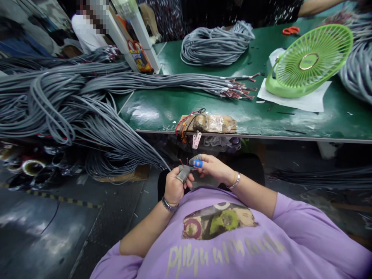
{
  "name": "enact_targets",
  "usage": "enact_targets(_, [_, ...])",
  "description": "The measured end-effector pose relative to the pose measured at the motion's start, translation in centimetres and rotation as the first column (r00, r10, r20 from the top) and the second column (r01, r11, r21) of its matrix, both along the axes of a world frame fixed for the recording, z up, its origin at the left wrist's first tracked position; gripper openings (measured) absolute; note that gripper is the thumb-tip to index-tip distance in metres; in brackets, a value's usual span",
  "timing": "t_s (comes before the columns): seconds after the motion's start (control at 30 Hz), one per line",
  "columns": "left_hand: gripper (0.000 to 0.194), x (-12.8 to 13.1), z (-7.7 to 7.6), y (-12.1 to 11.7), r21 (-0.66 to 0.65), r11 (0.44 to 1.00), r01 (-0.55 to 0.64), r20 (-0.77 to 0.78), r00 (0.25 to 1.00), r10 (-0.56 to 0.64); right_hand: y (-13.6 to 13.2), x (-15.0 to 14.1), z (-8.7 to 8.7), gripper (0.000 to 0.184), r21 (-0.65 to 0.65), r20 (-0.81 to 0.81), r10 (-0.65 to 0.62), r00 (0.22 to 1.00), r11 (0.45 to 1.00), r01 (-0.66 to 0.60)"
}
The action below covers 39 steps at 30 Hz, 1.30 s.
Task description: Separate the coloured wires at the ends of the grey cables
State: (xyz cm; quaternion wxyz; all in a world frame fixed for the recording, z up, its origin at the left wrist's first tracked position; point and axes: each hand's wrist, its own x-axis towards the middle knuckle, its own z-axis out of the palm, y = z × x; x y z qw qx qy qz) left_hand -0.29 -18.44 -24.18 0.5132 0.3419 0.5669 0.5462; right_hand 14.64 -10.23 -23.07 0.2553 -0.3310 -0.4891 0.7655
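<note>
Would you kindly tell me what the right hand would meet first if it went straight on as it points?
Probably the red wires, then the left hand just beyond; their depth is hard to judge.

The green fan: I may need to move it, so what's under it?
A white sheet lies under the fan, on the green table, with edges sticking out past the base. The base covers part of the sheet, so anything there can't be seen.

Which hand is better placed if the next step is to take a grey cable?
Probably the left hand: it is nearer the grey cables. The right hand sits farther across; both are at thin red wires.
</note>
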Motion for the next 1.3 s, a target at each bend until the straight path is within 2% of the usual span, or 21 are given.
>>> enact_targets(0.1, [0.029, 0.0, 0.0, -0.1, -0.026, 0.994, 0.104, -0.030, 0.994, -0.105, 0.3, 0.1, 0.1, 0.037, 0.040, -0.061, -0.017, 0.998, 0.999, 0.019])
enact_targets(0.2, [0.035, -0.1, -0.1, -0.2, -0.050, 0.979, 0.198, -0.040, 0.979, -0.200, 0.8, 0.1, 0.3, 0.035, 0.004, -0.128, 0.048, 0.991, 0.999, -0.048])
enact_targets(0.37, [0.039, -0.4, -0.3, -0.3, -0.091, 0.962, 0.257, -0.012, 0.966, -0.259, 1.2, 0.1, 0.5, 0.031, -0.081, -0.166, 0.137, 0.976, 0.985, -0.152])
enact_targets(0.5, [0.038, -0.5, -0.4, -0.4, -0.105, 0.952, 0.289, -0.016, 0.956, -0.292, 1.4, -0.1, 0.6, 0.030, -0.056, -0.147, 0.226, 0.963, 0.970, -0.236])
enact_targets(0.6, [0.038, -0.5, -0.4, -0.5, -0.101, 0.951, 0.292, -0.037, 0.954, -0.297, 1.4, -0.2, 0.6, 0.026, -0.020, -0.109, 0.210, 0.972, 0.977, -0.214])
enact_targets(0.83, [0.036, -0.4, -0.3, -0.5, -0.041, 0.975, 0.218, -0.099, 0.970, -0.222, 0.2, -0.5, 0.5, 0.025, 0.037, -0.061, 0.013, 0.998, 0.999, -0.010])
enact_targets(1.0, [0.029, -0.2, -0.4, -0.5, -0.007, 0.995, 0.096, -0.085, 0.992, -0.097, 0.1, -0.5, 0.4, 0.029, -0.017, -0.048, -0.153, 0.987, 0.988, 0.152])
enact_targets(1.1, [0.025, -0.2, -0.5, -0.6, 0.031, 0.999, 0.036, -0.074, 0.997, -0.034, 0.1, -0.1, 0.6, 0.034, -0.073, -0.008, -0.118, 0.993, 0.990, 0.117])
enact_targets(1.2, [0.023, -0.1, -0.6, -0.7, 0.055, 0.998, 0.015, -0.104, 0.995, -0.009, -0.1, -0.1, 0.6, 0.037, -0.029, 0.003, -0.023, 1.000, 0.999, 0.023])
enact_targets(1.3, [0.023, 0.0, -0.8, -0.6, 0.063, 0.998, 0.024, -0.138, 0.990, -0.015, -0.5, -0.5, 0.4, 0.035, 0.016, -0.003, -0.037, 0.999, 0.999, 0.037])
